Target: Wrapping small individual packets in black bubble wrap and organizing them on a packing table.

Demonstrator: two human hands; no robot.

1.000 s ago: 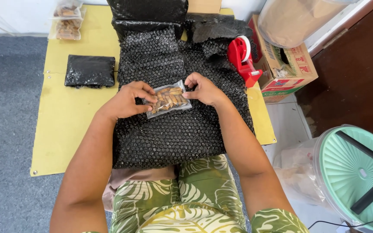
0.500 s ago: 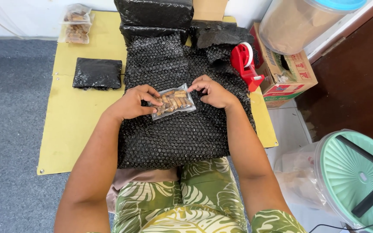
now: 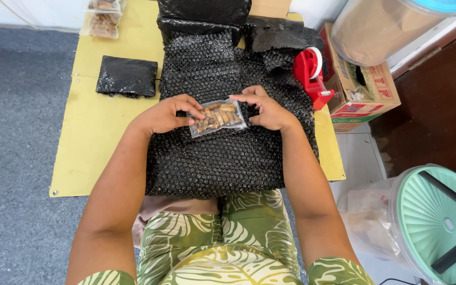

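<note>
Lying on black bubble wrap point(image 3: 222, 158) over a yellow board point(image 3: 96, 126), grey carpet point(image 3: 22, 105).

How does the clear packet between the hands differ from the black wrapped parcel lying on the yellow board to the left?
The clear packet is see-through, showing brown pieces inside; the black wrapped parcel hides its contents. The packet lies tilted on the black bubble wrap, held by the left hand and right hand; the parcel lies untouched on the yellow board. The parcel looks larger. Both are flat and roughly rectangular.
</note>
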